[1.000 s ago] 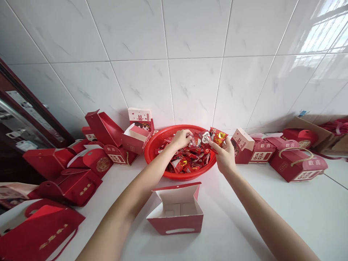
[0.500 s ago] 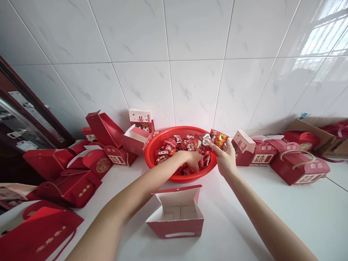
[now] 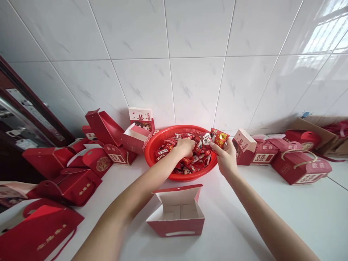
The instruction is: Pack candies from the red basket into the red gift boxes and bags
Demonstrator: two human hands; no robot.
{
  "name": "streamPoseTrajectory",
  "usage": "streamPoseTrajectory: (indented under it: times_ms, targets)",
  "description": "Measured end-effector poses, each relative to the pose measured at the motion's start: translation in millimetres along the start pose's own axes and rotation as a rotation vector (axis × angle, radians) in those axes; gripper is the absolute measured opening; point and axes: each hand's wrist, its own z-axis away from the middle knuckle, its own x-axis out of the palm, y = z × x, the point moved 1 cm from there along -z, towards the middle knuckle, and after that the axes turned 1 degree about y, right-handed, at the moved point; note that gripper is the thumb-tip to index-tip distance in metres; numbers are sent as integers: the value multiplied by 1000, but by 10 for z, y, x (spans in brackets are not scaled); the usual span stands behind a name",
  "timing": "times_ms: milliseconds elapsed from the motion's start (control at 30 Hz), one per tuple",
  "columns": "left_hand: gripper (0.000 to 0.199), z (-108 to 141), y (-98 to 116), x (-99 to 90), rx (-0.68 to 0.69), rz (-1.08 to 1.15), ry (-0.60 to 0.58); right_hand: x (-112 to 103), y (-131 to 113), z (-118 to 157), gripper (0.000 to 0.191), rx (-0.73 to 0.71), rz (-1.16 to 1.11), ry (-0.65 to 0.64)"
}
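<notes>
right hand (image 3: pixel 227 158) holds red packets (image 3: pixel 219 137) by basket (image 3: pixel 178 177) rim. left hand (image 3: pixel 186 148) among sweets (image 3: pixel 198 165), fingertips hidden, cannot tell grip. open box (image 3: pixel 176 225) on counter (image 3: pixel 231 221) below basket.

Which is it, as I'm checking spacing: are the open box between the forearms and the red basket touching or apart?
Apart: the head view shows a strip of white tabletop between the open box and the red basket.
</notes>
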Motion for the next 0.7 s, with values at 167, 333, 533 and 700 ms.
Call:
streamPoseTrajectory:
  times_ms: [167, 333, 533, 700]
  targets:
    - [34, 31, 2, -84, -13, -148, -225, -15, 15, -4, 46, 7, 22, 5]
    - [20, 80, 77, -122, 27, -202, -404, -8, 9, -7, 44, -9, 24, 3]
    - [19, 174, 203, -183, 44, -197, -672, -4, 3, -6, 43, 6, 37, 12]
    - [46, 266, 271, -175, 25, -287, -757, -12, 12, -8, 45, 8, 49, 12]
